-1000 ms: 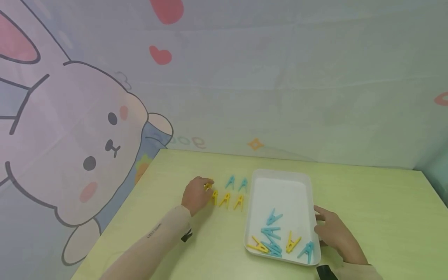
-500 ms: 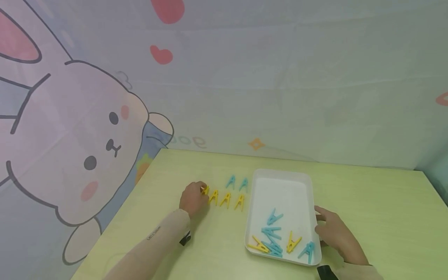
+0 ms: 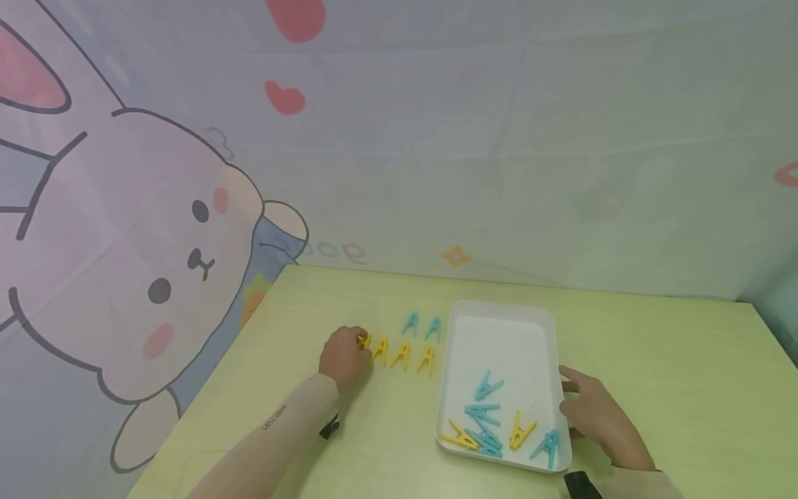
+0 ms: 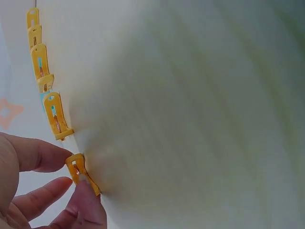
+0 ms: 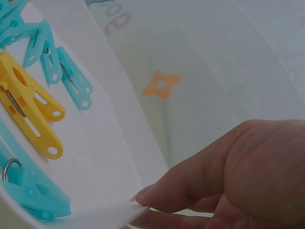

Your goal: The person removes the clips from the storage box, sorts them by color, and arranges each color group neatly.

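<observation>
My left hand (image 3: 343,355) pinches a yellow clothespin (image 4: 75,165) between thumb and fingers, low over the table. It stands at the left end of a row of yellow clothespins (image 3: 404,354), in line with the others. Behind that row, two blue clothespins (image 3: 411,324) stand side by side. My right hand (image 3: 597,414) holds the right edge of a white tray (image 3: 503,339), thumb on the rim and fingers beneath, as the right wrist view shows. Inside the tray lie several blue clothespins (image 3: 483,414) and two yellow clothespins (image 3: 520,435), mostly toward the near end.
The light green table (image 3: 661,360) extends to the right beyond the tray. At its back edge hangs a pale cloth backdrop (image 3: 561,173) with a printed rabbit and hearts.
My left hand has come slightly nearer and left, bringing the yellow clothespin down to the row's left end. My right hand and the tray have stayed put.
</observation>
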A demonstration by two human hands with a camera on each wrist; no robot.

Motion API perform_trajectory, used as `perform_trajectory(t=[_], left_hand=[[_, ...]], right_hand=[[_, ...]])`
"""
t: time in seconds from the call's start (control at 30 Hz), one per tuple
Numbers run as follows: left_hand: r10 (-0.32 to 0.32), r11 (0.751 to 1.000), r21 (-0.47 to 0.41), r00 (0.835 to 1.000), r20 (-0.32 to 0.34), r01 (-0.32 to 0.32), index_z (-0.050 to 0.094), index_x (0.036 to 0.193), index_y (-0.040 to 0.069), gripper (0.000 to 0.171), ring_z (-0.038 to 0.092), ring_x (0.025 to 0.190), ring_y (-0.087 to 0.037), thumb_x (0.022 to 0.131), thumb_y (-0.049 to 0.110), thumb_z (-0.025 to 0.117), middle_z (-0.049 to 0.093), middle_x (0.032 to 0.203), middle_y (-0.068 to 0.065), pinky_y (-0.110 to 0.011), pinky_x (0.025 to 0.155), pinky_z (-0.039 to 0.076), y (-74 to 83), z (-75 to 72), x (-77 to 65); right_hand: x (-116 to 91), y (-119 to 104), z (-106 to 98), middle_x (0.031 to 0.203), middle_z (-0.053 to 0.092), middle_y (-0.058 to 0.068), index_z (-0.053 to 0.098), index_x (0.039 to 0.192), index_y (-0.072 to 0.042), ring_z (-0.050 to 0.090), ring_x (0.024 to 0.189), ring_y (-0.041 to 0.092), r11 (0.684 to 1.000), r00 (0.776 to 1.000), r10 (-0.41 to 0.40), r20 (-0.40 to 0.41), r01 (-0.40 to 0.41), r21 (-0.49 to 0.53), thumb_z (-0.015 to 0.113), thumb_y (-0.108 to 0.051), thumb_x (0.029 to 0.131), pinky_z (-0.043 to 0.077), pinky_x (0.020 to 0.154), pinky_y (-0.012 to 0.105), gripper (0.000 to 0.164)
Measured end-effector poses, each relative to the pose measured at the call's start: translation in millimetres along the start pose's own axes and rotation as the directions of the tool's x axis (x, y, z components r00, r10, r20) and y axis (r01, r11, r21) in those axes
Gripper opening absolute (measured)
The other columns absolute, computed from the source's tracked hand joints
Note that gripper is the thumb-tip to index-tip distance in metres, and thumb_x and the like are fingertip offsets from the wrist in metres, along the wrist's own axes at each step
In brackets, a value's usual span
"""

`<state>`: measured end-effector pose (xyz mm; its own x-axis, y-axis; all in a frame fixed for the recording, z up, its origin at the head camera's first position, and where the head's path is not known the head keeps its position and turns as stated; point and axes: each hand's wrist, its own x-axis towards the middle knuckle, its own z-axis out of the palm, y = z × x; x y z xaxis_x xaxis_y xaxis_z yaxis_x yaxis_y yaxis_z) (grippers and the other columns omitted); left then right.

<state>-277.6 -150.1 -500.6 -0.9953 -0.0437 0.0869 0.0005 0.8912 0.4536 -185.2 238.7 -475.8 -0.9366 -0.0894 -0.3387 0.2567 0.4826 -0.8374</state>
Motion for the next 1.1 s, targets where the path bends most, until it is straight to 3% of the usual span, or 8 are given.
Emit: perform_trajectory(t=[0.27, 0.43, 0.53, 0.63, 0.73, 0.83, 0.97, 1.1], left_hand=[[-0.006, 1.0, 0.014, 1.0, -0.012, 0.007, 0.062, 0.109, 0.006, 0.036, 0.05, 0.073, -0.018, 0.073, 0.015, 0.063, 0.054, 0.096, -0.007, -0.034, 0.065, 0.045, -2.7, 0.9, 4.5], [0.023, 0.999, -0.028, 0.999, -0.049, -0.025, 0.061, 0.111, 0.008, 0.038, 0.052, 0.075, -0.02, 0.074, 0.018, 0.061, 0.054, 0.1, -0.009, -0.035, 0.063, 0.045, 4.5, -3.6, 7.8], [0.096, 0.992, -0.081, 0.994, -0.055, -0.101, 0.06, 0.113, 0.009, 0.038, 0.053, 0.078, -0.019, 0.076, 0.018, 0.059, 0.054, 0.102, -0.008, -0.033, 0.064, 0.045, 14.7, -6.8, 7.4], [0.251, 0.958, -0.124, 0.966, -0.061, -0.257, 0.059, 0.114, 0.009, 0.037, 0.055, 0.082, -0.019, 0.078, 0.016, 0.059, 0.053, 0.104, -0.006, -0.033, 0.066, 0.046, 28.1, -10.4, 5.0], [0.444, 0.887, -0.112, 0.894, -0.06, -0.448, 0.058, 0.115, 0.011, 0.035, 0.056, 0.089, -0.018, 0.08, 0.014, 0.061, 0.053, 0.105, -0.002, -0.031, 0.072, 0.047, 42.1, -12.5, 2.5], [0.613, 0.787, -0.049, 0.789, -0.043, -0.615, 0.058, 0.115, 0.013, 0.034, 0.053, 0.095, -0.016, 0.081, 0.014, 0.061, 0.052, 0.108, 0.002, -0.031, 0.078, 0.045, 57.3, -14.3, -0.6], [0.761, 0.648, 0.026, 0.648, -0.002, -0.761, 0.06, 0.111, 0.018, 0.033, 0.05, 0.096, -0.014, 0.079, 0.012, 0.062, 0.052, 0.109, 0.003, -0.034, 0.083, 0.041, 79.2, -15.4, -4.3], [0.845, 0.523, 0.065, 0.527, 0.087, -0.85, 0.061, 0.108, 0.021, 0.033, 0.047, 0.103, -0.013, 0.076, 0.011, 0.066, 0.052, 0.111, 0.004, -0.033, 0.089, 0.035, 100.4, -10.7, -6.1]], right_hand=[[0.6, -0.7, -0.4, 0.132, 0.028, 0.036, 0.017, 0.14, 0.006, 0.055, 0.093, 0.033, 1.0, 1.0, 0.004, -0.008, -0.004, -0.006, 0.041, 0.006, 0.08, 0.052, 0.062, 0.039, 0.065], [1.4, -0.5, -1.7, 0.131, 0.028, 0.037, 0.017, 0.14, 0.006, 0.055, 0.093, 0.033, 1.0, 1.0, 0.0, -0.012, 0.0, -0.011, 0.041, 0.006, 0.08, 0.052, 0.062, 0.039, 0.065], [1.5, -0.8, -2.4, 0.132, 0.028, 0.037, 0.017, 0.14, 0.006, 0.055, 0.093, 0.034, 1.0, 1.0, -0.001, -0.012, 0.001, -0.01, 0.041, 0.006, 0.08, 0.052, 0.062, 0.039, 0.065], [0.9, -1.5, -3.1, 0.132, 0.027, 0.037, 0.016, 0.14, 0.006, 0.055, 0.093, 0.034, 1.0, 1.0, 0.001, -0.006, -0.001, 0.0, 0.041, 0.006, 0.079, 0.052, 0.062, 0.039, 0.066], [0.3, -2.5, -3.6, 0.132, 0.026, 0.037, 0.016, 0.14, 0.006, 0.055, 0.093, 0.034, 1.0, 1.0, 0.004, 0.001, -0.004, 0.008, 0.041, 0.006, 0.079, 0.052, 0.063, 0.04, 0.066], [0.3, -3.6, -4.2, 0.132, 0.026, 0.037, 0.016, 0.14, 0.006, 0.055, 0.094, 0.035, 1.0, 1.0, 0.005, 0.003, -0.005, 0.002, 0.041, 0.006, 0.08, 0.052, 0.063, 0.04, 0.066], [0.1, -5.1, -4.5, 0.132, 0.027, 0.037, 0.016, 0.14, 0.007, 0.055, 0.094, 0.034, 1.0, 1.0, 0.009, -0.001, -0.009, -0.011, 0.041, 0.006, 0.08, 0.052, 0.063, 0.039, 0.065], [-0.1, -6.4, -4.8, 0.132, 0.027, 0.038, 0.015, 0.14, 0.007, 0.056, 0.093, 0.033, 1.0, 1.0, 0.007, 0.0, -0.007, -0.015, 0.042, 0.006, 0.08, 0.052, 0.063, 0.039, 0.065]])
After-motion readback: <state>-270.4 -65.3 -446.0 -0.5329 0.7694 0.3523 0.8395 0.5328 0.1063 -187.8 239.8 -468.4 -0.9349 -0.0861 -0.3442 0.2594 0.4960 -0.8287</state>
